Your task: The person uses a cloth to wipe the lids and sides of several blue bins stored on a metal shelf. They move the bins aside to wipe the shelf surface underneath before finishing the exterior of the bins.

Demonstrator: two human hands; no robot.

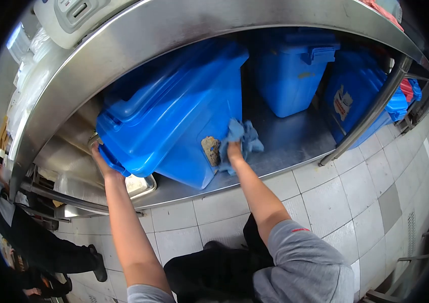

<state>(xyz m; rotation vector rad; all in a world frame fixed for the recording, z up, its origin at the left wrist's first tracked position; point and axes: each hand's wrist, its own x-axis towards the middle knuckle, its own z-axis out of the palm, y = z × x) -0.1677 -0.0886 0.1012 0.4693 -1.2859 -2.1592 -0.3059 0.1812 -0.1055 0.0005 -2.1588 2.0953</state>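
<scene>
Two hands are working at one large blue bin (194,131), which is leaning toward the left end of the steel shelf (295,136), its lowest corner sitting near the front edge. The left hand (107,165) is pressing against one end of the lid (159,126), beside its latch; the fingertips are hiding behind it, so how far they are curling cannot be told. The right hand (235,151) is closing around one crumpled blue cloth (249,140) and is holding it at the bin's lower side, just beside one worn patch (211,150).

Two more blue bins are showing: a second bin (291,76) is standing upright toward the shelf's back edge, and a third bin (358,98), carrying one torn label (343,103), is standing at the right end, behind one steel leg (371,116). One metal tray (141,186) is lying near the front edge, under the left wrist. At far left, one other person (42,242) in dark trousers is standing on the tiled floor (320,194).
</scene>
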